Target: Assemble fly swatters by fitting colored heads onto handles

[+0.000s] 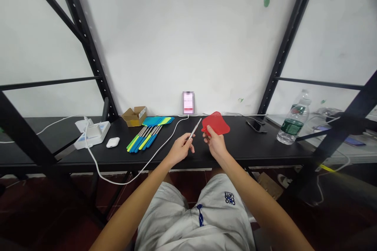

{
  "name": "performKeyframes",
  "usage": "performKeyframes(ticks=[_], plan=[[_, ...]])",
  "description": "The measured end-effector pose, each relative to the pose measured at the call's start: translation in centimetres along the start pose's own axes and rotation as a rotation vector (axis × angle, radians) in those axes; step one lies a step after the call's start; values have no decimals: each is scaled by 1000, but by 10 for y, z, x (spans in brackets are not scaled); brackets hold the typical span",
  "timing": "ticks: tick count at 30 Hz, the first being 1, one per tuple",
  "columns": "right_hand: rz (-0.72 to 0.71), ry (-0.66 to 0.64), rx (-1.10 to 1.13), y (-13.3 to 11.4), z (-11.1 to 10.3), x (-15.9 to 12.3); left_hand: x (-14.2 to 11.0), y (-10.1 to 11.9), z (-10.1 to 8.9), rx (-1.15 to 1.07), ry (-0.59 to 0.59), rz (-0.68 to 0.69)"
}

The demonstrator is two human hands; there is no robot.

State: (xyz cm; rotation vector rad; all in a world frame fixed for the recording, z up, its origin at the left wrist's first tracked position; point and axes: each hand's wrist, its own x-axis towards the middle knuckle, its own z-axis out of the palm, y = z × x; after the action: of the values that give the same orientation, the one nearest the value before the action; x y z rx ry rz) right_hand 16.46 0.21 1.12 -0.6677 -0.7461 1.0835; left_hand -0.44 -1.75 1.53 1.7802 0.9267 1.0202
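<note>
My left hand (pixel 180 150) is closed around a slim silver rod (pixel 194 128), whose tip points up and to the right. A red fly swatter head (pixel 219 122) is gripped in my right hand (pixel 215 143), thumb on its face. The rod and the red head are held close together above the black table (pixel 235 149), with a small gap between them. Left of my hands lies a row of several fly swatters (pixel 150 133) with blue and green handles, grey shafts and blue or green heads.
A small open cardboard box (pixel 134 117), white earbuds case (pixel 112 142) and power strip (pixel 92 135) are on the left. A lit phone (pixel 188 103) leans against the wall, its white cable (pixel 159 151) crossing the table. At right are a dark phone (pixel 256 126) and water bottle (pixel 291 125).
</note>
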Motion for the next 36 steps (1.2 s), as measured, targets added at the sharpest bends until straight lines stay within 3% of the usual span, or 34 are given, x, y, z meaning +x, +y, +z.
performKeyframes(ticks=[5, 14, 26, 36], plan=[[7, 72, -9, -5, -19, 21, -2, -3, -15, 119, -216, -88], [52, -30, -46, 6, -24, 24, 0, -8, -15, 35, -310, -115], [-40, -23, -113, 3, -23, 22, -1, -5, -16, 47, -327, -109], [110, -98, -108, -1, -24, 20, -1, -10, -17, 6, -332, -86]])
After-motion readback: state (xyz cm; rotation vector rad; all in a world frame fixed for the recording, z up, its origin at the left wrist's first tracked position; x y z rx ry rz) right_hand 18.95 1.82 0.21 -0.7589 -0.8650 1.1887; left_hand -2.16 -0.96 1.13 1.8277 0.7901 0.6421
